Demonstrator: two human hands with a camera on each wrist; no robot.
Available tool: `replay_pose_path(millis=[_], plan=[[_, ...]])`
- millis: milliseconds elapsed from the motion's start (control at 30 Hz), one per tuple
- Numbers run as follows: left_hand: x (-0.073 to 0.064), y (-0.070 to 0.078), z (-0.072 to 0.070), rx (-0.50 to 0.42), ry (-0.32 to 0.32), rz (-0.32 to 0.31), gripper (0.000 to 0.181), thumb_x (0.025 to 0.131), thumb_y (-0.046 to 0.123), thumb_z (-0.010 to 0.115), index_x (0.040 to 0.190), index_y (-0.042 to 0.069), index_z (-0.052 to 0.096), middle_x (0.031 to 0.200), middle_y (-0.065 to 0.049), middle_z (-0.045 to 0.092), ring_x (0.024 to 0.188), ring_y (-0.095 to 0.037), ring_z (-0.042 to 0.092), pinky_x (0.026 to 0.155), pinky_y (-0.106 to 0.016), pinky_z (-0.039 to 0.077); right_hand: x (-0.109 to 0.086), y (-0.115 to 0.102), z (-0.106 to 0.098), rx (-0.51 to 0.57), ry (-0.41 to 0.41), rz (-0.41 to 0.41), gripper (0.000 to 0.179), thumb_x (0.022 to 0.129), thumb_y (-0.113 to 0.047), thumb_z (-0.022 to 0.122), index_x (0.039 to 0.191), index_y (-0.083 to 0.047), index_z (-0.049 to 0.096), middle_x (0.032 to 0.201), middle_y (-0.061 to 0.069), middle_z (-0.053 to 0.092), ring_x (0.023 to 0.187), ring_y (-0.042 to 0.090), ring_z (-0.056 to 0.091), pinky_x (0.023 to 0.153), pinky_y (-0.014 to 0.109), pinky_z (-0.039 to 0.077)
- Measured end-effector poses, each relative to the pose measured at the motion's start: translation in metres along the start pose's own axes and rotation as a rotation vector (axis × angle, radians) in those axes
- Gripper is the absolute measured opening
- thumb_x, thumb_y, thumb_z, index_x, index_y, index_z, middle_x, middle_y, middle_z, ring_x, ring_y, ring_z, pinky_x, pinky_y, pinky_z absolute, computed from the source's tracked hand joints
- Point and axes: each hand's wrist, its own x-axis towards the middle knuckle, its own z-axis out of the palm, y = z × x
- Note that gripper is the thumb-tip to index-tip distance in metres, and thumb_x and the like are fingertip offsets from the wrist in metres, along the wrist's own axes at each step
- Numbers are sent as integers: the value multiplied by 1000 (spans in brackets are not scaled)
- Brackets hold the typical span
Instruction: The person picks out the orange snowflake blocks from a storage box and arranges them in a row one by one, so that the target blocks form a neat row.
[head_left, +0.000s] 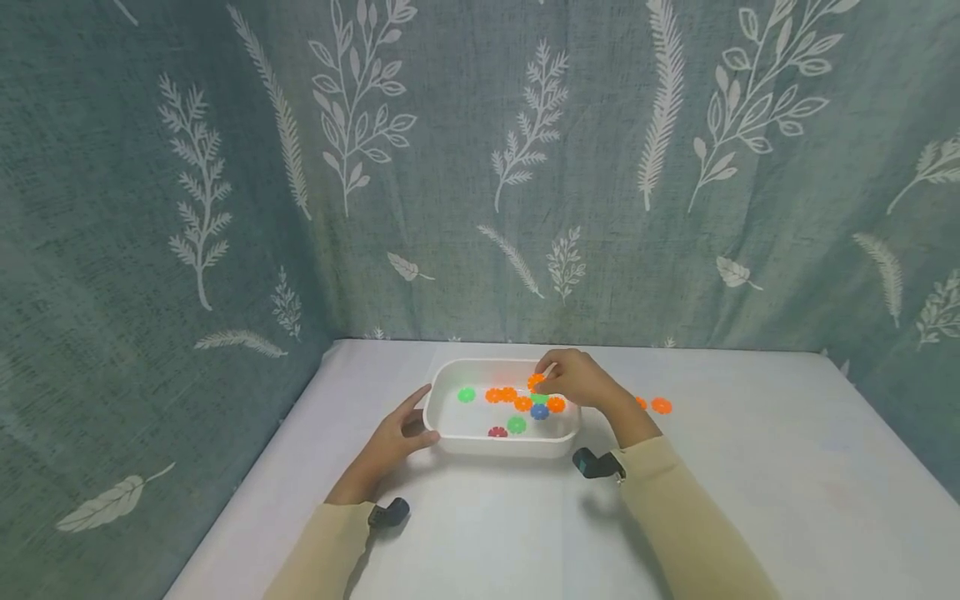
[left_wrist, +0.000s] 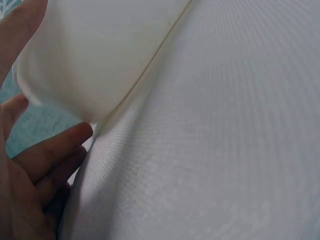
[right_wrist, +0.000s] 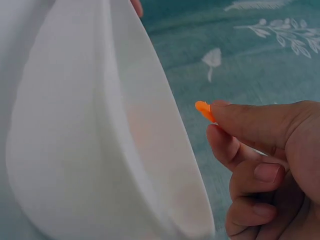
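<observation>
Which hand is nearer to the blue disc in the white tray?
The right hand. It pinches an orange disc at the right end of the white tray, close to the blue disc; the left hand is at the tray's left end, farther off.

one tub [head_left: 510, 448], twelve discs [head_left: 522, 403] (seven orange ones [head_left: 662, 406], three green ones [head_left: 517, 425], one blue one [head_left: 539, 412], one red one [head_left: 497, 432]).

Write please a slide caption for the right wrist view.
A right hand pinches an orange piece near a white tray, before a leaf-patterned teal backdrop.
</observation>
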Motion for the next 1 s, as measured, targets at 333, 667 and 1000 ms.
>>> replay_pose_path(millis=[333, 667, 1000], plan=[[1, -1, 0, 6, 11, 5, 89, 76, 39, 83, 150, 38, 34, 132, -11, 60, 128, -34, 49, 104, -70, 19, -11, 24, -18, 63, 27, 37, 27, 85, -23, 76, 108, -12, 66, 91, 5, 66, 88, 32, 63, 68, 36, 50], [2, 1, 0, 7, 9, -22, 90, 74, 42, 84, 149, 42, 34, 134, -9, 58, 130, -33, 47, 104, -70, 21, -24, 45, -34, 81, 94, 101, 32, 85, -23, 76, 113, -11, 65, 98, 9, 65, 92, 34, 62, 73, 43, 53], [0, 1, -1, -3, -13, -7, 90, 77, 39, 83, 151, 38, 32, 137, -10, 56, 133, -34, 44, 105, -70, 17, -34, 68, -47, 66, 84, 174, 39, 86, -29, 75, 118, -10, 62, 103, 10, 63, 91, 31, 61, 72, 39, 52]])
